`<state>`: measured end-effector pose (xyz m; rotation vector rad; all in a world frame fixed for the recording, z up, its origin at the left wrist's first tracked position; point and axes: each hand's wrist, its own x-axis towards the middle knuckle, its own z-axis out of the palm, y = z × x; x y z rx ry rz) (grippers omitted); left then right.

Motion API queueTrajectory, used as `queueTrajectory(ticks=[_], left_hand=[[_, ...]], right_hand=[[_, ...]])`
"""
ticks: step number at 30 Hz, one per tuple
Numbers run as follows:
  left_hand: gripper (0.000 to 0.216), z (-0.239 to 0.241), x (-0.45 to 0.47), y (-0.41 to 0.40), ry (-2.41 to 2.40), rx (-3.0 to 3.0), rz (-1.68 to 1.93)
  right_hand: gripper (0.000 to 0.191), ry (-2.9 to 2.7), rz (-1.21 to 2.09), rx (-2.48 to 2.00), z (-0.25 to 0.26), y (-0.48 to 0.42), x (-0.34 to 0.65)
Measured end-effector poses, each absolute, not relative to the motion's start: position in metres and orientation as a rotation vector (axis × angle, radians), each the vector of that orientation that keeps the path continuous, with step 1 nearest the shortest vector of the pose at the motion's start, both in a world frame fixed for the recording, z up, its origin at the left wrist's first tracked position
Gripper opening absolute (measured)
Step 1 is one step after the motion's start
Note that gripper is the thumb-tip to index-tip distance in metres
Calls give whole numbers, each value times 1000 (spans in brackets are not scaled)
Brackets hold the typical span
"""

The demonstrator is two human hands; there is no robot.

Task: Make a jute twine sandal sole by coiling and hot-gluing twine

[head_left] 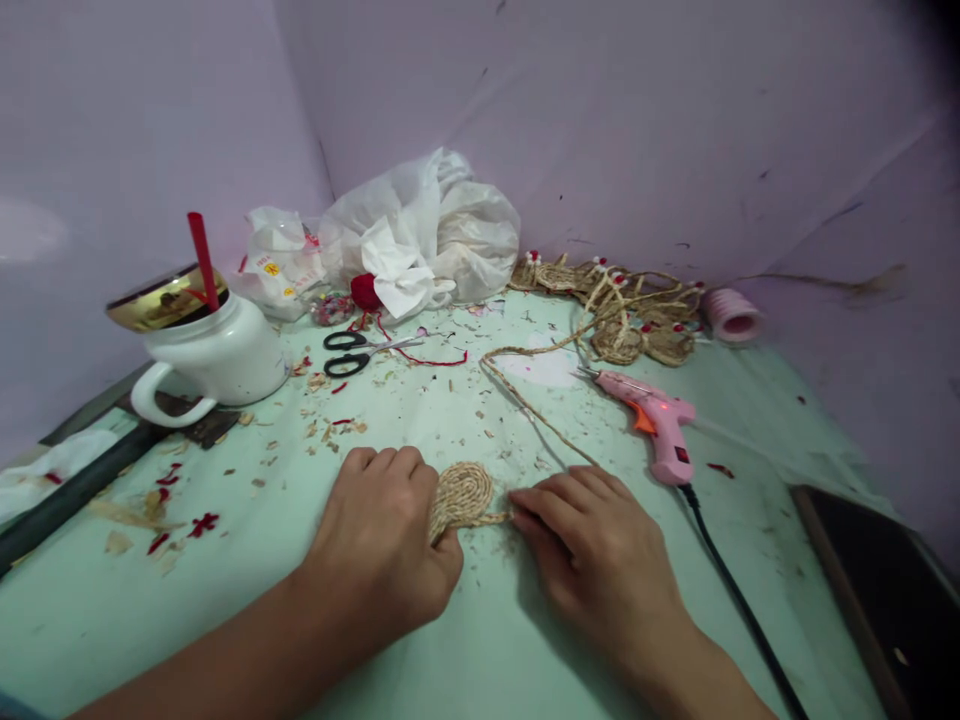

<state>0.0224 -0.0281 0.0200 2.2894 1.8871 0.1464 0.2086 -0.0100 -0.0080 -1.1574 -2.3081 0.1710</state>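
My left hand [379, 540] is closed over the left side of a small flat coil of jute rope [461, 493] lying on the pale green table [480, 640]. The fingers are curled and the thumb presses the coil's lower edge. My right hand [592, 545] lies just right of the coil, its fingertips pinching the rope tail that leaves the coil. From there the loose jute rope [525, 400] runs up across the table to a heap of finished jute coils [622, 320] at the back.
A pink glue gun [656, 420] with a black cord lies right of my hands. Scissors [360, 352], red thread, a white jug [214, 350] with a red straw, plastic bags [420, 235] and a pink spool [731, 315] stand behind. Scraps litter the table.
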Motion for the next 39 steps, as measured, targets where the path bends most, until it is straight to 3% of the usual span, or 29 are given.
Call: queueTrajectory(ticks=[14,39], left_hand=[[15,16,20,-27,1861,2300,174],[14,17,25,-28,1864,2390,263]], right_hand=[[14,-2173,410,-1148,-14,-2,206],[16,-2089,227,-1189,-15,-7,194]])
